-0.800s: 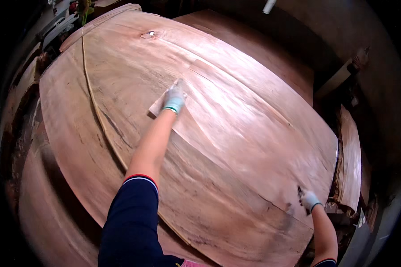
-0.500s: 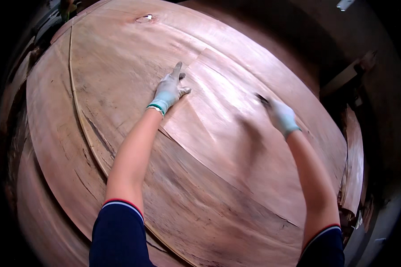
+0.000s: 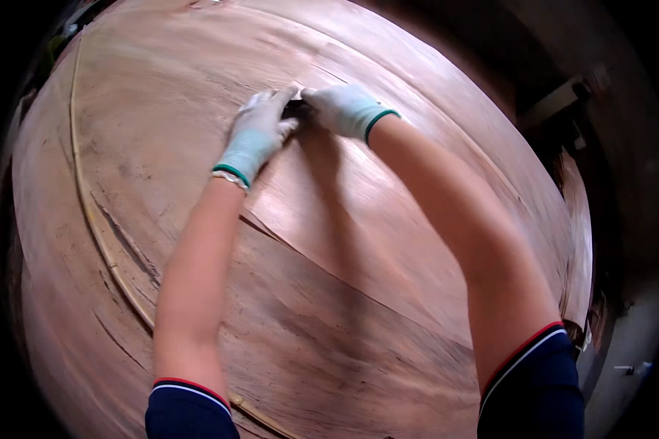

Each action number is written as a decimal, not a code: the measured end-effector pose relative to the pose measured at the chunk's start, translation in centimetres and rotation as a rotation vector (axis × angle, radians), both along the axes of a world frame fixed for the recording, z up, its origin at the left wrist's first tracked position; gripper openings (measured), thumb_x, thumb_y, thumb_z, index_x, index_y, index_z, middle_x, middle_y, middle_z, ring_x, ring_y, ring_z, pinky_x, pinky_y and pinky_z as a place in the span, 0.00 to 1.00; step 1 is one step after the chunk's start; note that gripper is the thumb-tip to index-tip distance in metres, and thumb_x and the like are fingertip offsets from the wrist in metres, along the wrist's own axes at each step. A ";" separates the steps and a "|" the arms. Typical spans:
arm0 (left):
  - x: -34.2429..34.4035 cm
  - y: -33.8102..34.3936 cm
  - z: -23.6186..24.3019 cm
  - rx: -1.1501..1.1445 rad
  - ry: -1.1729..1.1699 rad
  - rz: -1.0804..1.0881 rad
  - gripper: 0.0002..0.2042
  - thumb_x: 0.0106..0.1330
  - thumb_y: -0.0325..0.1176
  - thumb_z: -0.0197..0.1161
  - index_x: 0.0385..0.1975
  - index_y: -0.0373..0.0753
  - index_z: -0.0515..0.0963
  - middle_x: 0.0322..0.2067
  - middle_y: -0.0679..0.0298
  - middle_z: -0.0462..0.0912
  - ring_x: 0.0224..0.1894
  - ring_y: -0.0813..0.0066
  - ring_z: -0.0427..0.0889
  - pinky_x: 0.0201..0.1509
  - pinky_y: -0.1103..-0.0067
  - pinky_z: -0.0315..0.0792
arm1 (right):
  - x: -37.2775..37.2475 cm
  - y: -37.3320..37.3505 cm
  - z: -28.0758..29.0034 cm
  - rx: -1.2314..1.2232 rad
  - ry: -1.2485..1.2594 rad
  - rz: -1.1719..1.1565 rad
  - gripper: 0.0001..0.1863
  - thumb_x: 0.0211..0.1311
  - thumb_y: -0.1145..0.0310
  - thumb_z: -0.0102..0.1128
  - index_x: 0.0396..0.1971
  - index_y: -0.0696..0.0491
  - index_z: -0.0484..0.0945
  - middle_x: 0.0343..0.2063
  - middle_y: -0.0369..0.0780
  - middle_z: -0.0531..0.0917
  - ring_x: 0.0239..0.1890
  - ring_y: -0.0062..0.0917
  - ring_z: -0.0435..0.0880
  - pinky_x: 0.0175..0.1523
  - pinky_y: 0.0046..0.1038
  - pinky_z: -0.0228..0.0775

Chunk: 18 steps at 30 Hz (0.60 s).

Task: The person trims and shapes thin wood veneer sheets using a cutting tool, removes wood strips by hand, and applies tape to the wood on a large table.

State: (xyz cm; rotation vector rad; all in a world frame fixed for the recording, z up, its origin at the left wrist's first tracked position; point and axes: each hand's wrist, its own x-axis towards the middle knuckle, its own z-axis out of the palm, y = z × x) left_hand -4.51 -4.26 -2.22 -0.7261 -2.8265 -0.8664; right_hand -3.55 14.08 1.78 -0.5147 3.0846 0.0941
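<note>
Large, thin wood veneer sheets lie spread before me, pinkish brown with dark grain streaks. A smaller, paler veneer piece overlaps them, its near edge running diagonally. My left hand, in a white and pale green knit glove, rests on the veneer by this piece's left corner, fingers stretched forward and thumb apart. Close against its fingertips is my right hand, gloved alike, closed around a small dark tool. Its kind is hard to make out, as the fingers cover most of it.
A long, narrow light strip curves over the veneer on the left. Veneer scraps with ragged edges hang at the right side. Beyond the far right edge is a dark area with a pale beam.
My right hand has swept left with the dark tool, from over the pale piece to beside my left hand. The left hand stays near the same corner; the view has shifted slightly.
</note>
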 end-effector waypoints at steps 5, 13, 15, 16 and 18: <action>0.8 0.9 1.2 0.000 -0.024 -0.125 0.20 0.59 0.34 0.64 0.53 0.39 0.76 0.56 0.55 0.73 0.60 0.55 0.69 0.65 0.69 0.63 | 9.2 12.6 4.5 0.134 -0.204 -0.307 0.13 0.68 0.63 0.48 0.40 0.54 0.79 0.32 0.46 0.85 0.38 0.36 0.85 0.43 0.39 0.77; 4.9 16.4 -0.6 -0.090 0.362 -0.197 0.18 0.68 0.32 0.49 0.57 0.40 0.71 0.61 0.55 0.70 0.65 0.56 0.65 0.70 0.64 0.56 | 9.8 18.0 -0.9 0.116 -0.160 -0.410 0.15 0.61 0.62 0.50 0.40 0.50 0.84 0.39 0.44 0.86 0.42 0.39 0.85 0.47 0.39 0.77; 5.5 18.4 -2.4 -0.131 0.254 -0.123 0.19 0.69 0.32 0.48 0.59 0.39 0.70 0.62 0.54 0.69 0.66 0.55 0.63 0.71 0.66 0.56 | 9.2 17.2 -1.7 0.077 -0.225 -0.435 0.14 0.60 0.64 0.51 0.39 0.50 0.84 0.39 0.44 0.86 0.43 0.39 0.85 0.47 0.40 0.77; 5.4 18.4 -3.3 -0.175 0.234 -0.117 0.19 0.70 0.32 0.47 0.60 0.39 0.68 0.63 0.53 0.68 0.67 0.56 0.63 0.71 0.66 0.56 | 9.4 17.1 -1.6 0.067 -0.175 -0.414 0.14 0.60 0.65 0.51 0.40 0.50 0.84 0.39 0.43 0.86 0.43 0.38 0.85 0.47 0.39 0.77; 4.6 18.5 -4.7 -0.201 0.247 -0.071 0.20 0.72 0.34 0.44 0.62 0.37 0.66 0.64 0.53 0.67 0.67 0.57 0.62 0.71 0.66 0.55 | 11.7 18.1 0.2 0.045 -0.140 -0.342 0.14 0.60 0.64 0.52 0.40 0.50 0.84 0.39 0.45 0.85 0.43 0.38 0.85 0.46 0.38 0.76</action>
